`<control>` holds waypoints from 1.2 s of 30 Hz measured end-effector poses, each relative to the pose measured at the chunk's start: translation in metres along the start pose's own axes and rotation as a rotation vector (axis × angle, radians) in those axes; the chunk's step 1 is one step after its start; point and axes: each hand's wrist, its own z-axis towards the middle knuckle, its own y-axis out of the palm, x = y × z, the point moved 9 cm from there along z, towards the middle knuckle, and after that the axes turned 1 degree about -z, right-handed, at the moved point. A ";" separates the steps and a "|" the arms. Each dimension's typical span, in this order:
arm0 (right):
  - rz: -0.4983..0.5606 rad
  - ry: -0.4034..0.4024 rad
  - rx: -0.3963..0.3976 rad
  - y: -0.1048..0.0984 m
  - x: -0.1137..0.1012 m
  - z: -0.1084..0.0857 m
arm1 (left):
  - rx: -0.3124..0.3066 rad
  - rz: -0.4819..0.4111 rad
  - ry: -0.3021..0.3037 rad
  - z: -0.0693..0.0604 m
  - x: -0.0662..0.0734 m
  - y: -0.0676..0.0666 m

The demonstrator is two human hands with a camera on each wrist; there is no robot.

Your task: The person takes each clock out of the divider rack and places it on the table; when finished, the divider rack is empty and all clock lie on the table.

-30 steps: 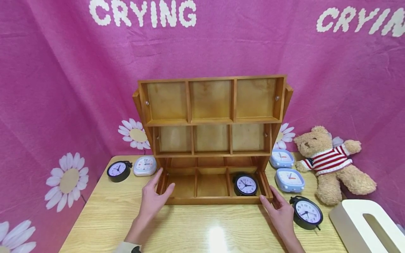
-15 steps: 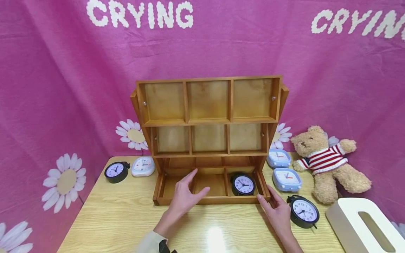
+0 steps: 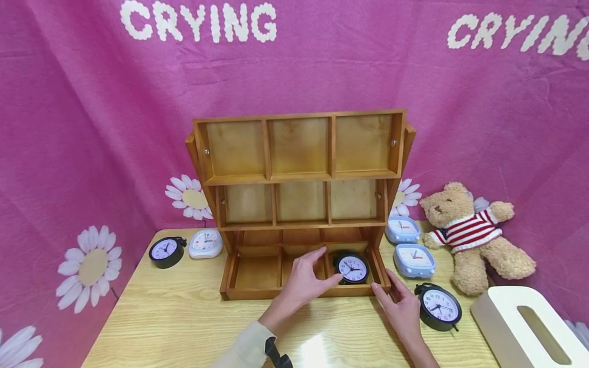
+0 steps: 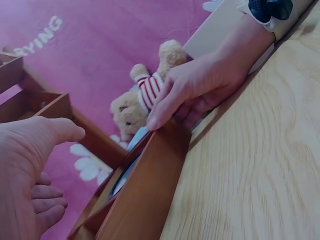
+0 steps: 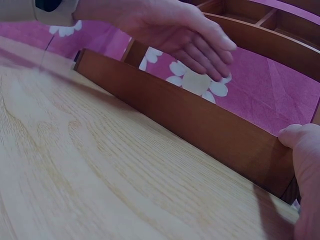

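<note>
A three-tier wooden compartment rack (image 3: 257,294) stands on the table. In its bottom tier's right compartment lies a round black alarm clock (image 3: 352,269), face up. My left hand (image 3: 303,278) is over the middle compartment, thumb and fingers spread; its thumb reaches the clock's left side in the head view, though contact cannot be told. In the right wrist view that left hand (image 5: 175,35) hovers above the rack's front board and grips nothing. My right hand (image 3: 400,304) holds the bottom tier's front right corner, thumb on the board's top edge and fingers round the side.
Left of the rack sit another black alarm clock (image 3: 166,251) and a white-blue clock (image 3: 205,243). On the right are two blue clocks (image 3: 414,260), a black alarm clock (image 3: 438,306), a teddy bear (image 3: 474,235) and a white tissue box (image 3: 524,327). A pink curtain (image 3: 294,66) hangs behind.
My left hand has left the rack's left end and moved right across the bottom tier to beside the black clock. My right hand stays at the right corner. The head view has shifted slightly.
</note>
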 end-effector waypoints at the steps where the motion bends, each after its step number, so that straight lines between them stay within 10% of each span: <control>1: -0.003 0.000 0.000 0.000 0.000 0.000 | -0.012 0.008 -0.002 0.002 0.002 0.005; 17: -0.025 -0.018 -0.003 0.000 -0.003 -0.001 | -0.067 0.162 -0.087 0.023 0.011 0.064; 26: 0.006 -0.011 0.005 0.001 -0.003 -0.003 | -0.087 0.442 -0.098 0.031 0.011 0.078; 36: -0.028 -0.038 0.011 -0.001 -0.005 -0.001 | -0.052 0.472 -0.142 0.038 0.011 0.078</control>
